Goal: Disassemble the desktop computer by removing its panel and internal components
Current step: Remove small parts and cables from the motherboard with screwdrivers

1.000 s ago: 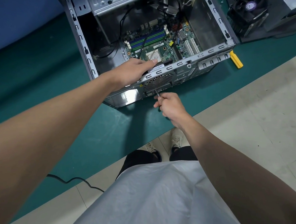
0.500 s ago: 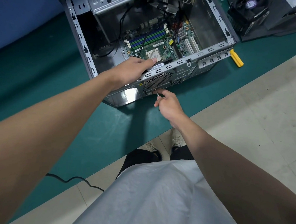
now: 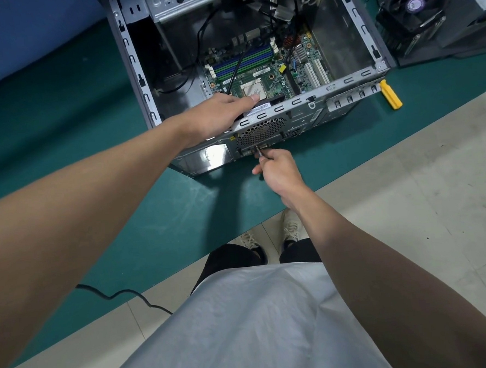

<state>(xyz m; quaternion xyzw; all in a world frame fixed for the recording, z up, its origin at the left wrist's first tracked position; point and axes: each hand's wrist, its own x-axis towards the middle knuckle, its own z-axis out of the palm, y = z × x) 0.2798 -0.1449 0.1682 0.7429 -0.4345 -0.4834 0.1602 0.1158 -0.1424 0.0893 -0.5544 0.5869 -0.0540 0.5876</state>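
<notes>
Right grip (image 3: 281,173) round screwdriver (image 3: 258,152), against case (image 3: 302,105)

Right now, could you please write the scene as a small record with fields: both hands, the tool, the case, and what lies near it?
Left hand: rests on the rear rim of the computer case
Right hand: grips a screwdriver
Screwdriver tip: against the rear panel, just below the fan grille
Case: side panel off, motherboard exposed
Nearby: yellow tool on the green mat, beside the case's rear corner
</notes>
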